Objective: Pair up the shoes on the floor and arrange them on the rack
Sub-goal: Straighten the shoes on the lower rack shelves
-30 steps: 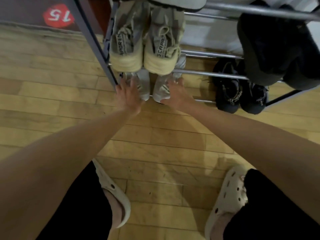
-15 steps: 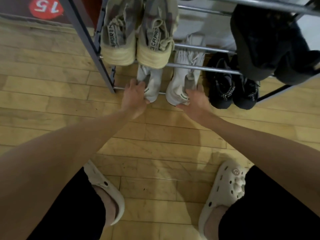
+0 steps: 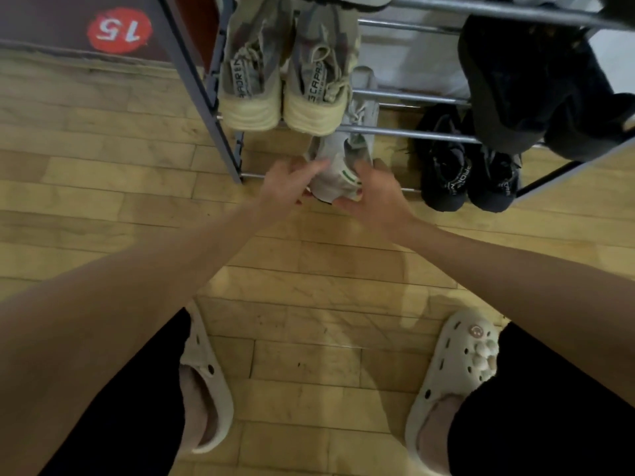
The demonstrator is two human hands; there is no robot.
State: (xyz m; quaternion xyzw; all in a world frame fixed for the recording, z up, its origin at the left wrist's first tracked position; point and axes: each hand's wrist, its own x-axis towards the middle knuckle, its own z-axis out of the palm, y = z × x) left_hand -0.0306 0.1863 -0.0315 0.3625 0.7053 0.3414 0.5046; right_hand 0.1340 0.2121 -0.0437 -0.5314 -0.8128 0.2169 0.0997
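Half a second ago the two white sneakers stood apart on the bottom tier, one hand on each heel. Now the hands have come together and only one white shoe (image 3: 338, 173) shows plainly, heel toward the camera with a small green mark on it. Whether its mate is tucked right behind it or hidden under the hands cannot be told.

The left hand (image 3: 287, 182) curls against the shoe's heel at its 9 o'clock side, fingers closed on it. The right hand (image 3: 374, 192) cups the 3 o'clock side and the sole edge, thumb under the heel; it looks like a loose hold, not a firm clamp. The shoe sits at the front rail of the rack (image 3: 409, 134), bottom tier, partly over the floor (image 3: 309, 269).

At 12 o'clock from the hands, on the tier above, the tan pair (image 3: 285, 84) rests heels out, side by side. At 3 o'clock on the bottom tier sits the black pair (image 3: 470, 180), and above that, at 2 o'clock, a dark bundle (image 3: 536, 80) I cannot identify.

The step in hand appears to be squaring up the white pair in the gap between the rack's left post and the black pair. The next move likely calls for pushing the heel toward 12 o'clock until it rests on the rails, level with the black heels, without snagging the tan soles overhead.
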